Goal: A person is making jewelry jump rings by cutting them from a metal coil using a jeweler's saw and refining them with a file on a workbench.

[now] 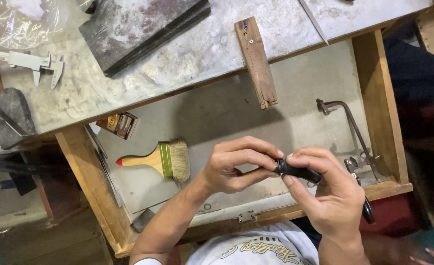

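Your left hand (pixel 234 167) & right hand (pixel 327 191) both pinch 1 black ribbed handle (pixel 298 172); 1 paintbrush (pixel 160 159) at 9 o'clock, 1 saw frame (pixel 349 130) at 2.

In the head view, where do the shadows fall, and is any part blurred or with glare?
Head view: the wooden bench pin casts a soft shadow into the drawer; the plastic bag top left shows glare; both hands, left hand and right hand, and the black handle look sharp.
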